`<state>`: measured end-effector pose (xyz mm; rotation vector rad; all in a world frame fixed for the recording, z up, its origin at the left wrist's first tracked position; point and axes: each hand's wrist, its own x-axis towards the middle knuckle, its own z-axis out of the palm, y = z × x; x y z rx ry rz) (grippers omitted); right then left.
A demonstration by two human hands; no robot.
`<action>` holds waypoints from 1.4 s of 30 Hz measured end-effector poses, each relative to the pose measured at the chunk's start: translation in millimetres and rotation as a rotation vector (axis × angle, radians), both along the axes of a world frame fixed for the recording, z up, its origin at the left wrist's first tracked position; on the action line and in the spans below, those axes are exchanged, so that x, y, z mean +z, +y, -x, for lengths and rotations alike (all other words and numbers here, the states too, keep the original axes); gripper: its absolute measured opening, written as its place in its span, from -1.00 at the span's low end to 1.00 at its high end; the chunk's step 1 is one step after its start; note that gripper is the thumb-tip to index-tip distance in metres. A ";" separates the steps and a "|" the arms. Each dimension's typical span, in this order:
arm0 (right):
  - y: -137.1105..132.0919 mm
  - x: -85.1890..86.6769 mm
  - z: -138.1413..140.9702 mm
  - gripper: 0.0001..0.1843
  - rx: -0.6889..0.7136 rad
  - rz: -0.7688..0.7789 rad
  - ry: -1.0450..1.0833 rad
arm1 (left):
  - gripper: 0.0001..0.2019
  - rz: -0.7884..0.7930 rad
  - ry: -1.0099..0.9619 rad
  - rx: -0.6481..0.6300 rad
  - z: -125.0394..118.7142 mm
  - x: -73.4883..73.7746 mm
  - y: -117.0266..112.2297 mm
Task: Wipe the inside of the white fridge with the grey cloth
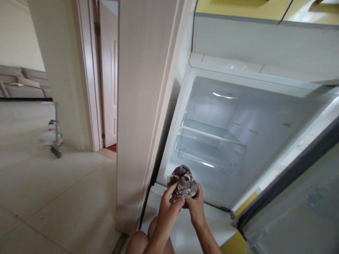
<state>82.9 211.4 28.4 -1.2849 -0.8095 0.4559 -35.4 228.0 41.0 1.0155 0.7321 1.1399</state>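
Note:
A bunched-up grey-brown cloth (184,183) with pale patches is gripped between my two hands. My left hand (169,203) has its fingers closed on the cloth's left and lower side. Around its right side wraps my right hand (195,204), thumb and fingers pressed into the fabric. Both hands are in front of the lower opening of a white fridge (182,91), whose door stands wide. Inside are a glass shelf (212,130) and a clear drawer or bin (206,157) beneath it.
On the right hangs the opened fridge door (299,208). A pale door frame (143,106) rises close on the left. Yellow cabinets (238,7) are above. Farther left, a broom (56,141) stands near a wall, and a grey sofa (26,84) is beyond.

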 end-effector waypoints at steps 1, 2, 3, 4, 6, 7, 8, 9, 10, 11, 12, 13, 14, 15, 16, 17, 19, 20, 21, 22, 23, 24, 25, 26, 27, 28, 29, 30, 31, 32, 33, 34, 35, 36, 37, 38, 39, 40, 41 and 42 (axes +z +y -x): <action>-2.6 -3.2 -7.4 -0.45 -0.029 0.005 0.020 | -0.40 -0.002 0.045 0.036 -6.9 -3.3 -2.2; -5.9 -6.2 -15.3 -0.45 -0.056 0.012 0.038 | -0.42 -0.010 0.093 0.069 -13.0 -6.5 -3.9; -9.8 -9.1 -23.9 -0.45 -0.078 0.022 0.054 | -0.44 -0.022 0.139 0.088 -18.2 -9.6 -4.5; -14.0 -12.0 -33.0 -0.45 -0.098 0.031 0.069 | -0.46 -0.036 0.176 0.102 -22.4 -12.9 -3.6; -23.1 -17.5 -52.1 -0.44 -0.128 0.059 0.104 | -0.46 -0.070 0.204 0.154 -27.5 -20.0 4.4; -27.4 -20.3 -61.9 -0.43 -0.137 0.075 0.122 | -0.46 -0.084 0.198 0.200 -28.5 -23.8 11.7; -31.4 -23.1 -71.5 -0.42 -0.139 0.090 0.138 | -0.46 -0.099 0.185 0.258 -28.7 -27.5 21.0; -35.0 -26.1 -80.9 -0.40 -0.141 0.101 0.156 | -0.47 -0.107 0.168 0.307 -28.4 -30.9 31.8; -37.8 -29.3 -89.6 -0.38 -0.143 0.109 0.176 | -0.49 -0.098 0.162 0.333 -27.8 -33.6 43.8; -40.0 -33.0 -97.6 -0.36 -0.145 0.112 0.199 | -0.51 -0.094 0.168 0.350 -27.2 -35.4 56.3; -41.4 -37.1 -104.7 -0.35 -0.148 0.109 0.223 | -0.52 -0.094 0.189 0.377 -27.1 -36.0 68.8; -42.1 -41.7 -110.7 -0.33 -0.154 0.105 0.248 | -0.53 -0.102 0.221 0.407 -27.4 -35.2 81.0; -42.3 -46.7 -115.7 -0.32 -0.159 0.100 0.269 | -0.52 -0.115 0.254 0.436 -28.3 -33.2 92.7; -41.9 -52.0 -119.6 -0.32 -0.160 0.096 0.284 | -0.51 -0.131 0.285 0.465 -29.7 -29.8 103.7; -41.2 -57.4 -122.5 -0.31 -0.154 0.093 0.291 | -0.48 -0.149 0.312 0.489 -31.5 -25.3 114.0; -40.2 -62.5 -124.7 -0.30 -0.145 0.090 0.293 | -0.45 -0.169 0.335 0.508 -33.6 -19.9 123.7; -37.0 -70.6 -127.6 -0.30 -0.110 0.087 0.288 | -0.39 -0.213 0.381 0.542 -38.2 -6.6 141.3; -34.6 -73.0 -128.6 -0.31 -0.081 0.085 0.284 | -0.37 -0.237 0.407 0.558 -40.6 0.8 149.3; -31.3 -74.2 -129.5 -0.32 -0.049 0.081 0.279 | -0.38 -0.259 0.435 0.572 -43.0 8.5 156.8; -26.9 -74.1 -130.3 -0.33 -0.020 0.074 0.276 | -0.39 -0.277 0.463 0.587 -45.3 16.1 163.8; -21.3 -72.9 -131.1 -0.33 0.005 0.066 0.274 | -0.43 -0.290 0.491 0.602 -47.7 23.6 170.4; -14.3 -71.0 -131.7 -0.33 0.028 0.059 0.276 | -0.45 -0.297 0.516 0.618 -49.9 30.4 176.7; -5.9 -68.7 -132.1 -0.32 0.051 0.057 0.279 | -0.48 -0.301 0.538 0.634 -52.0 36.5 182.4; 3.7 -66.5 -132.0 -0.32 0.074 0.059 0.282 | -0.49 -0.303 0.554 0.649 -53.8 41.5 187.6; 14.5 -64.9 -131.3 -0.32 0.104 0.064 0.284 | -0.51 -0.304 0.565 0.659 -55.3 45.1 192.1; 26.2 -64.0 -129.7 -0.33 0.135 0.069 0.283 | -0.53 -0.308 0.571 0.663 -56.3 47.4 195.8; 38.8 -64.2 -126.9 -0.35 0.160 0.075 0.279 | -0.55 -0.314 0.574 0.663 -56.8 48.2 198.6; 52.1 -65.4 -122.9 -0.37 0.173 0.078 0.269 | -0.57 -0.323 0.575 0.661 -56.8 47.6 200.5; 66.0 -67.5 -117.4 -0.39 0.174 0.080 0.253 | -0.58 -0.335 0.575 0.656 -56.6 46.0 201.5; 80.6 -70.3 -110.5 -0.43 0.167 0.083 0.224 | -0.57 -0.347 0.580 0.654 -56.2 43.6 202.0; 95.6 -73.4 -102.6 -0.46 0.158 0.089 0.185 | -0.56 -0.361 0.591 0.661 -55.7 40.7 202.1; 111.0 -76.6 -93.9 -0.50 0.150 0.093 0.140 | -0.54 -0.375 0.608 0.678 -55.3 37.6 202.1; 126.7 -79.6 -85.0 -0.54 0.145 0.098 0.097 | -0.52 -0.387 0.626 0.701 -55.1 34.5 202.2; 142.3 -82.2 -76.5 -0.57 0.142 0.103 0.059 | -0.51 -0.400 0.643 0.729 -55.1 31.6 202.5; 157.7 -84.4 -69.0 -0.59 0.135 0.109 0.028 | -0.51 -0.413 0.656 0.755 -55.4 28.8 203.1; 172.7 -86.1 -63.1 -0.61 0.123 0.119 0.006 | -0.51 -0.427 0.662 0.776 -55.9 26.0 203.9; 187.2 -87.2 -59.0 -0.63 0.104 0.134 -0.013 | -0.51 -0.440 0.662 0.791 -56.6 23.3 205.2; 201.0 -87.9 -57.0 -0.66 0.082 0.156 -0.036 | -0.51 -0.454 0.661 0.805 -57.7 20.4 206.8; 214.3 -87.9 -57.0 -0.70 0.061 0.182 -0.065 | -0.51 -0.466 0.660 0.827 -59.1 17.4 208.7; 226.8 -87.4 -58.8 -0.74 0.048 0.209 -0.099 | -0.51 -0.475 0.655 0.857 -60.7 14.1 210.8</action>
